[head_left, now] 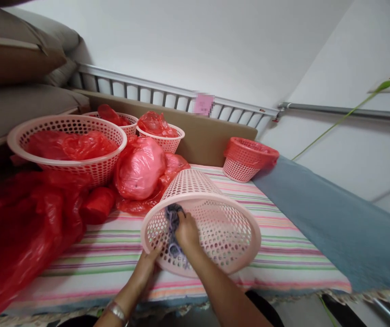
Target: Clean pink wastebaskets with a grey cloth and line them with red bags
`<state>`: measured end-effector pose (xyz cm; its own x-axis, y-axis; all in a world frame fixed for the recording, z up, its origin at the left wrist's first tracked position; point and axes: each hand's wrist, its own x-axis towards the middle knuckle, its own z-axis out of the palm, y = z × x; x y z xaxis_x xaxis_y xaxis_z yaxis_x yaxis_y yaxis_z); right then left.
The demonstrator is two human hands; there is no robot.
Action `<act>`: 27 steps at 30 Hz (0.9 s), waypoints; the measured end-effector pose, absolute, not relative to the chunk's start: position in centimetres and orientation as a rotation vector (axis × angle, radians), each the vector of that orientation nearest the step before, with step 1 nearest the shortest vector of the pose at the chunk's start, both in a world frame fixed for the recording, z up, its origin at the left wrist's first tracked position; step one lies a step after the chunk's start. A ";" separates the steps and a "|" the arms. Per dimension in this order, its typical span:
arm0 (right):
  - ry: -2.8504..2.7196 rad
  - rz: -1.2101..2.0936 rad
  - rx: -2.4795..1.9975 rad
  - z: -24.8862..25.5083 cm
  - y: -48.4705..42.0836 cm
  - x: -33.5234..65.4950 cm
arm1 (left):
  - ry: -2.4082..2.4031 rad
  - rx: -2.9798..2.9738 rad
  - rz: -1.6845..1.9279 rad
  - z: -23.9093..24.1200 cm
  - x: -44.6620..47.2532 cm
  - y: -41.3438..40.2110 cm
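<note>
A pale pink perforated plastic basket [199, 196] lies on its side, its wide mouth facing me. At the lower left of its rim, my left hand [150, 260] grips the edge, thumb on the inside. My right hand [187, 230] reaches into the basket, closed on a dark grey-purple cloth [173, 222] that rests against the inner left wall. Part of the cloth hangs down below the fingers.
Pink baskets with red plastic bags [74, 145] stand at the left and back, beside a stuffed red bag [142, 168] and a red roll [99, 204]. A bag-lined basket [242, 165] stands right. Striped cloth [283, 245] covers the surface; grey cushions [17, 104] are piled left.
</note>
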<state>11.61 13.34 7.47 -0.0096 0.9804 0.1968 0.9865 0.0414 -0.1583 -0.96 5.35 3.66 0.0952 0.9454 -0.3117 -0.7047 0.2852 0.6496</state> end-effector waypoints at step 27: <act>-2.199 0.248 -1.777 4.2 1.2 12.3 | 0.802 0.454 1.307 4.7 -2.3 5.7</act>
